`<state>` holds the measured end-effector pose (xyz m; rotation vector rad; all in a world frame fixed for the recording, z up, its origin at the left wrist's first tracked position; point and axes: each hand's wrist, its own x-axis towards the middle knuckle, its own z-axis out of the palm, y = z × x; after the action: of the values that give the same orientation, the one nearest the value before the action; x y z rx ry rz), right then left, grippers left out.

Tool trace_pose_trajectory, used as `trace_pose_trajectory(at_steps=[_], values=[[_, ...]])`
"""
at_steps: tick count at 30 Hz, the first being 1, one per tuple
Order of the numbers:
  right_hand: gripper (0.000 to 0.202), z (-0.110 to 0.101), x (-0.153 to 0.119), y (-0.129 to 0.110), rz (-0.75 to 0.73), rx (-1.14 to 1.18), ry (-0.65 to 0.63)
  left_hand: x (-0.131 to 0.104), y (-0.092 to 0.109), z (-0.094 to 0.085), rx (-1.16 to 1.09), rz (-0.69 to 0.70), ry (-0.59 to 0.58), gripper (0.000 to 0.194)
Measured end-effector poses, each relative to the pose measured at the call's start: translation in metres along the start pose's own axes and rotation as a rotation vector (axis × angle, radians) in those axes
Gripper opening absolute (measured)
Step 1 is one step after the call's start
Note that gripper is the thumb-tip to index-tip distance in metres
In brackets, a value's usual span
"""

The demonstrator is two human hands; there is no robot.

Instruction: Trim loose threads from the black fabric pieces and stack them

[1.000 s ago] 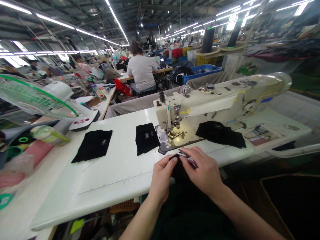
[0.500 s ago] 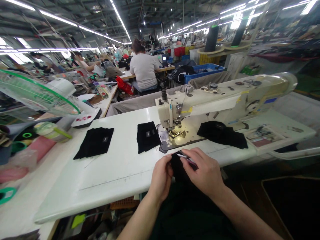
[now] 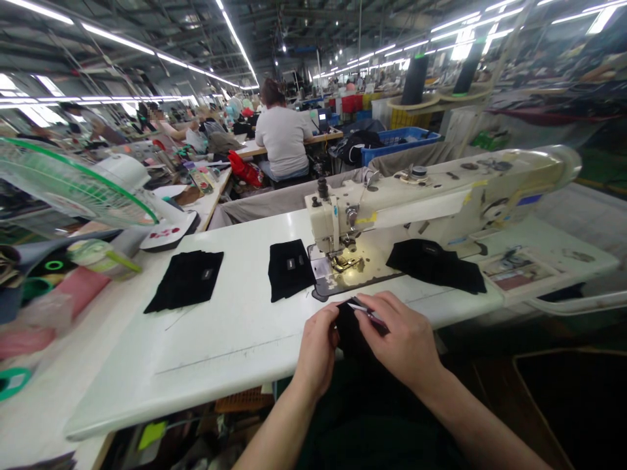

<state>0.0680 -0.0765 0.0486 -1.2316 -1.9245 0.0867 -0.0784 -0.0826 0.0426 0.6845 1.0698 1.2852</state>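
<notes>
At the front edge of the sewing table, my left hand (image 3: 317, 343) pinches the upper edge of a black fabric piece (image 3: 351, 333). My right hand (image 3: 404, 336) is closed around a slim tool (image 3: 360, 307) with a silver pointed tip and a dark reddish handle. The tip lies against the top of the fabric, pointing left. Just behind my hands stands a cream sewing machine (image 3: 392, 202), its needle area lit. Black fabric pieces with small labels lie left of the needle (image 3: 289, 269), farther left (image 3: 186, 281) and on the right (image 3: 435, 264).
A green-rimmed fan (image 3: 93, 186) stands on the left table among rolls and a lidded container (image 3: 100, 258). Thread cones (image 3: 415, 79) rise behind the machine. Beyond the table sit a blue crate (image 3: 401, 140) and a person in a light shirt (image 3: 283, 137), back turned.
Hands, fabric and tool keep almost the same position. The view has shifted very slightly.
</notes>
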Motion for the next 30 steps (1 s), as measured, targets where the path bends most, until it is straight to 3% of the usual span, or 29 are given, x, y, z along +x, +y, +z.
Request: trace_pose_trajectory(at_steps=[15,27,30], values=[[0.022,0.0035,-0.0005,0.0002,0.013,0.059,0.010,-0.0054,0.0059,0.0041,0.223,0.048,-0.067,0.016],[0.025,0.0024,0.0014,0.0031,0.304,0.270,0.122,-0.0049,0.0037,0.0025,0.075,-0.054,-0.017,0.019],[0.031,0.0004,0.0052,0.0028,0.460,0.482,0.042,-0.0061,0.0045,0.0029,0.076,-0.069,-0.040,0.019]])
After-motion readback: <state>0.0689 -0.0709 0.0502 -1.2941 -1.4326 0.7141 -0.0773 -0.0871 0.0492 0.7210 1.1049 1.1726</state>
